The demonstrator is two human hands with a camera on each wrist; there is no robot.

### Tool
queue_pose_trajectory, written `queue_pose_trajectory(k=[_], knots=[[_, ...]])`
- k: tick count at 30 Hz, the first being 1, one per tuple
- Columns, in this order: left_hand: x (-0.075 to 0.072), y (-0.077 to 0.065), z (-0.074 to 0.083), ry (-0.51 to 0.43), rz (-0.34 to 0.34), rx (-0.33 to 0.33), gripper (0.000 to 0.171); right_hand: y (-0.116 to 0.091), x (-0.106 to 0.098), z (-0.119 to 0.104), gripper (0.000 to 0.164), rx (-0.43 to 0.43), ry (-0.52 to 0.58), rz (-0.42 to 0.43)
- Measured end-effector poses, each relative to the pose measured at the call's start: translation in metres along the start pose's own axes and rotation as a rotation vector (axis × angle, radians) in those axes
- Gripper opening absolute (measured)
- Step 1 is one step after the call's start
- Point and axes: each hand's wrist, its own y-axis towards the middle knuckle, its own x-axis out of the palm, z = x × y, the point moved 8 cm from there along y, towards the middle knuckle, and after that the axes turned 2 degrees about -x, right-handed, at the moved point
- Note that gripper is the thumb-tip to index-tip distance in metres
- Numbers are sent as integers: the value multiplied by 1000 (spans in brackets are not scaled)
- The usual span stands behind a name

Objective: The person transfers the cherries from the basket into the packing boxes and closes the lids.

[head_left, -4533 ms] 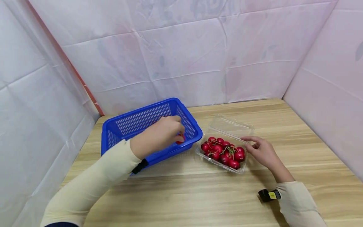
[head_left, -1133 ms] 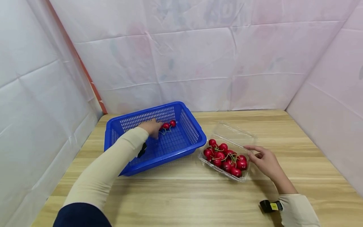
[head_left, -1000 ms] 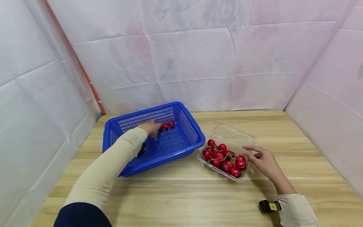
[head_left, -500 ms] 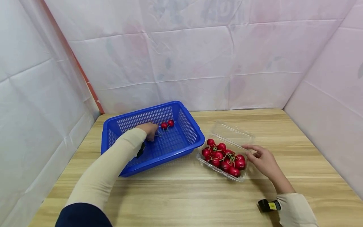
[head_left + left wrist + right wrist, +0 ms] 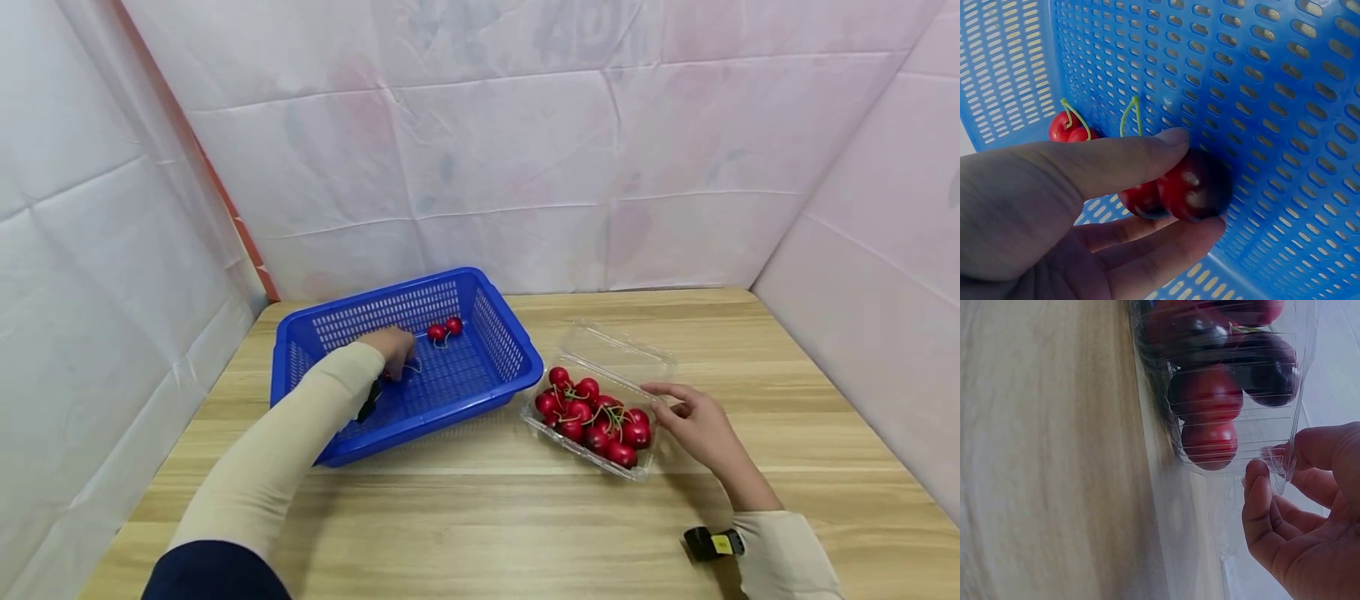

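Inside the blue plastic basket (image 5: pixel 442 417), my left hand (image 5: pixel 392 348) pinches a joined pair of cherries (image 5: pixel 1194 186) between thumb and fingers, as the left wrist view shows; their green stem stands up behind the thumb. Two more cherries (image 5: pixel 444 330) lie near the basket's far right corner. To the right, a clear plastic clamshell box (image 5: pixel 592 457) with its lid folded back holds a heap of red cherries (image 5: pixel 579 412). My right hand (image 5: pixel 693 423) pinches the rim of that box at its right end, thumb and fingers on either side of the plastic.
The box's clear lid (image 5: pixel 618 350) lies back on the wooden table (image 5: pixel 480 533). White patterned sheets (image 5: pixel 495 150) hang behind and at both sides. The basket's right corner comes close to the box's left side.
From the basket's right end, my left hand has moved left and deeper in, and drawn a cherry pair away from the two at the far corner. My right hand has stayed at the box rim.
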Motion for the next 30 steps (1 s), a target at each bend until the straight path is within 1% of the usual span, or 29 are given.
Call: queue_pose_trajectory(k=[3,6,9,13,16,19,22,23,26,28,30], knots=[[2,1,-1,-6,-13,-1,39,0,0,0,29,3,-4,-1],[2,-2,0,-9,-28,12,43,1,1,0,29,2,2,-6],[0,-9,4,-15,-31,44,45,2,1,0,29,2,0,-11],[-3,-16,9,-28,-47,70,43,3,2,0,29,0,-5,-12],[-5,-20,14,11,-53,101,44,4,3,-1,29,-8,-4,-10],[-8,-24,19,40,-45,142,51,4,3,-2,29,-10,-4,-10],[-13,-28,24,46,-5,186,56,5,3,-2,29,-9,-11,-12],[-16,-29,26,35,14,198,56,6,3,-2,29,-9,-13,-12],[-26,-36,36,34,90,243,55,6,3,-1,29,-11,-15,-12],[-33,-43,43,22,135,259,56,7,4,0,29,-9,-12,-12],[-41,-51,52,29,182,289,55,7,4,0,29,-8,-10,-13]])
